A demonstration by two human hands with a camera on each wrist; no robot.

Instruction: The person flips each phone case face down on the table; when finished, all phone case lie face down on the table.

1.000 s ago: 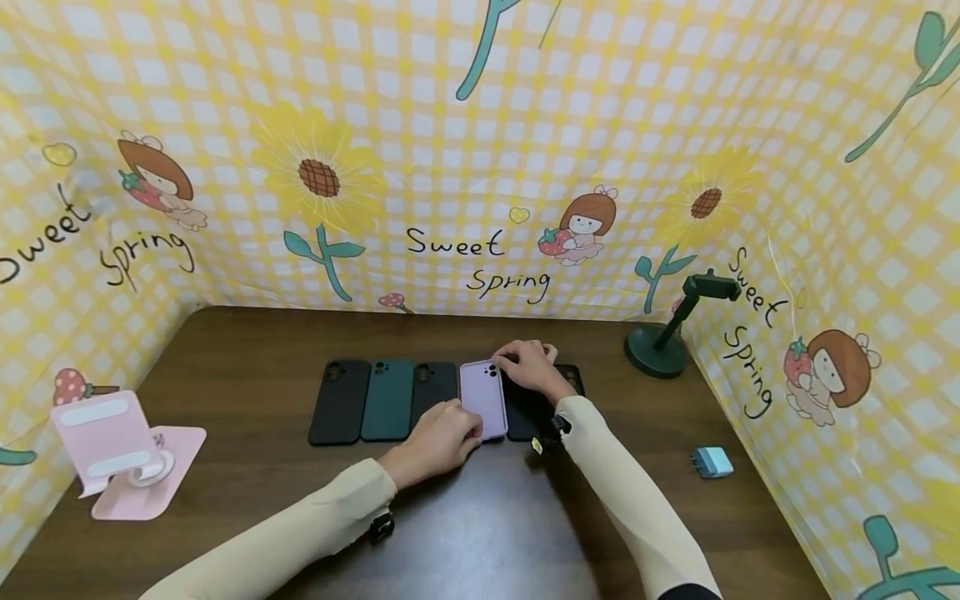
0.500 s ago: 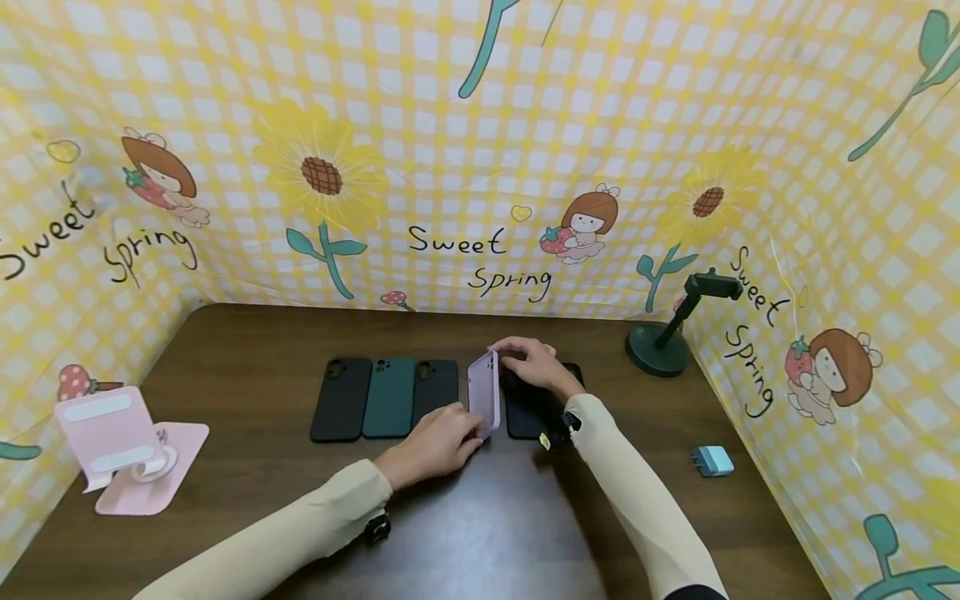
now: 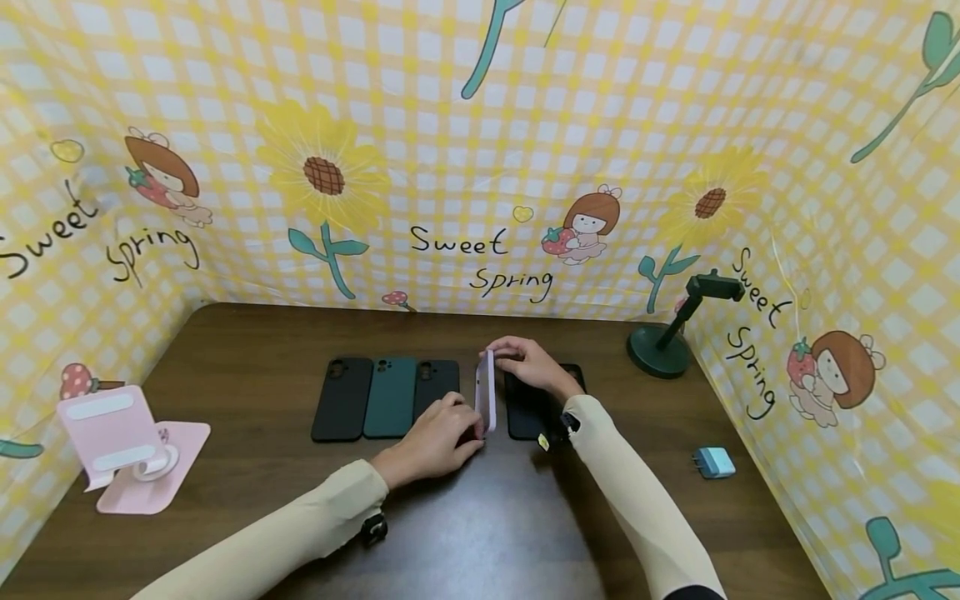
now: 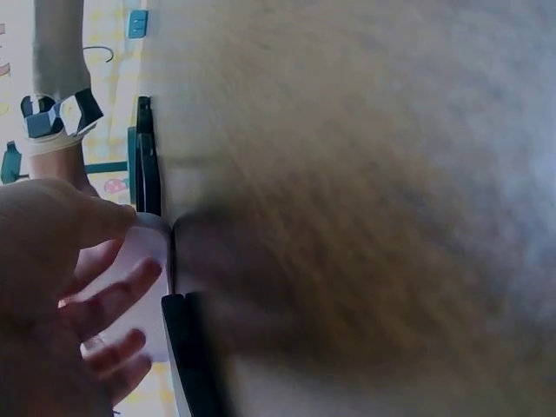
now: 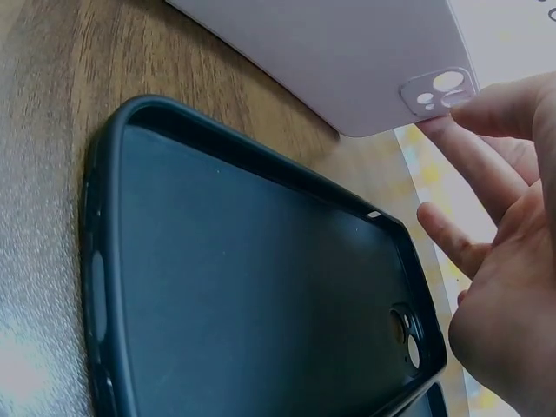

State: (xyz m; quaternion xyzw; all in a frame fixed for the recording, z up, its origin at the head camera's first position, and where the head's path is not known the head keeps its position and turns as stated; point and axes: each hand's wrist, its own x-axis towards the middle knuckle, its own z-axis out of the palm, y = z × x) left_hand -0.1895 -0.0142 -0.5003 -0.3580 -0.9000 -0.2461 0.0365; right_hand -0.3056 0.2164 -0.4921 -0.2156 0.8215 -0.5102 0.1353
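Note:
A lilac phone case (image 3: 486, 396) stands on its long edge on the table in the head view, nearly upright. My right hand (image 3: 528, 367) pinches its far end, thumb and fingertip beside the camera cutout (image 5: 439, 92) in the right wrist view. At the near end my left hand (image 3: 438, 437) holds the case between thumb and fingers; the left wrist view has the thumb at its corner. Right of it, a black phone case (image 5: 252, 269) lies with its hollow side up, under my right wrist. A dark case (image 3: 438, 379), a teal case (image 3: 390, 398) and a black case (image 3: 342, 400) lie left of it.
Another black case (image 3: 574, 377) is partly hidden behind my right arm. A pink phone stand (image 3: 153, 467) is at the left, a dark green stand (image 3: 658, 350) at the back right, and a light blue charger plug (image 3: 714, 462) at the right. Patterned cloth surrounds the table.
The lilac case, flat a second ago, has been tipped up onto its long edge, its right side swinging up and to the left. Both hands have stayed at its ends.

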